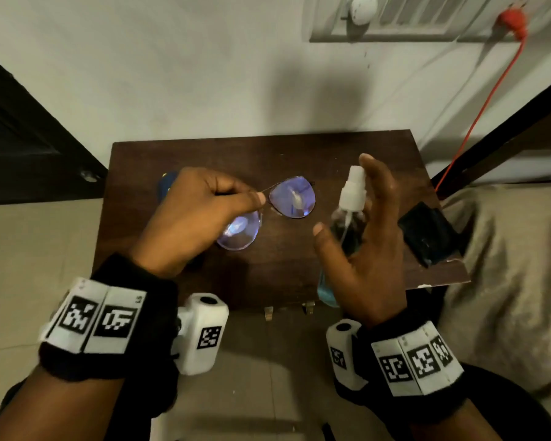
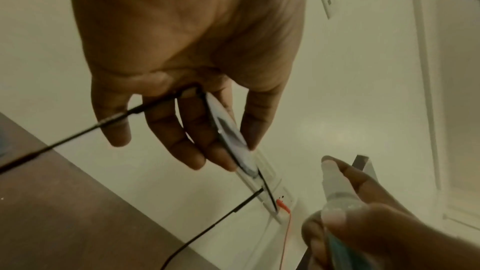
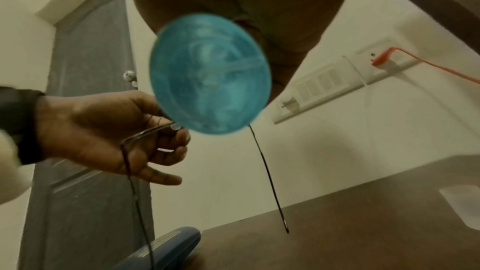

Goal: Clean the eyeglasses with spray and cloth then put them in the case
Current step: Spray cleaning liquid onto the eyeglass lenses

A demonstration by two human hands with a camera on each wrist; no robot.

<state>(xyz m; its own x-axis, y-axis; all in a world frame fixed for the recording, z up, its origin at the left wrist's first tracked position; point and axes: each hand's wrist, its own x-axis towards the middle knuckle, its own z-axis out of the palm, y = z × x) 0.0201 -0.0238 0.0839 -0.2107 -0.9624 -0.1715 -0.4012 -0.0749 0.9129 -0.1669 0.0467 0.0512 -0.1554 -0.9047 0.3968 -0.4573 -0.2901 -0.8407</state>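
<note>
1. Nearest the head camera are your two black wristbands with white coded tags (image 1: pixel 99 316), one on each wrist.
2. Your left hand (image 1: pixel 188 218) pinches the thin dark-framed eyeglasses with round clear lenses (image 1: pixel 292 198) at the frame between the lenses, thumb against curled fingers. The glasses are held above the table, with the arms hanging open below your grip.
3. Your right hand (image 1: pixel 368 249) is wrapped around the clear spray bottle of blue liquid with a white pump top (image 1: pixel 352 192). The index finger stands behind the pump head, and the nozzle faces the lens just left of it.
4. Risk, as I judge it: the pinch is narrow and sits on the frame, so a firm spray burst or a wet finger could let the glasses rotate or slip. A dangling arm could also catch the table edge.
5. The nozzle is close, so too much liquid may drip onto the wood.
6. Left of your left grip, partly hidden behind it, lies a blue ribbed object (image 3: pixel 166 247), probably the case. Right of the bottle lies a flat black item (image 1: pixel 427 232); whether it is the cloth I cannot tell.
7. Everything sits on a small dark brown wooden table (image 1: pixel 268 154) against a pale wall. A dark door is at left, and a white switch panel with an orange cable (image 1: pixel 477 113) is at upper right.
</note>
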